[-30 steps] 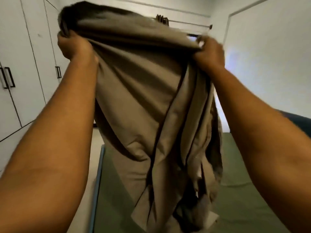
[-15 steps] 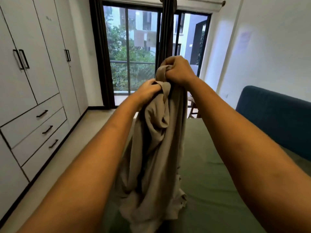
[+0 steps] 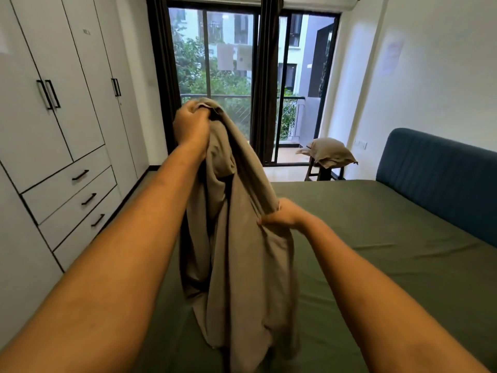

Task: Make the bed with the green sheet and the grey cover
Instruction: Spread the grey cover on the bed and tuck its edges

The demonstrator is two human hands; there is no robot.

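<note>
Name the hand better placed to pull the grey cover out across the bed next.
Probably the right hand: it pinches an edge of the grey cover low down, beside the bare green sheet. The left hand grips the bunched top, held high as an anchor.

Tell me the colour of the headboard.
Dark blue; the headboard shows best in the head view, at the right beside the green sheet.
</note>
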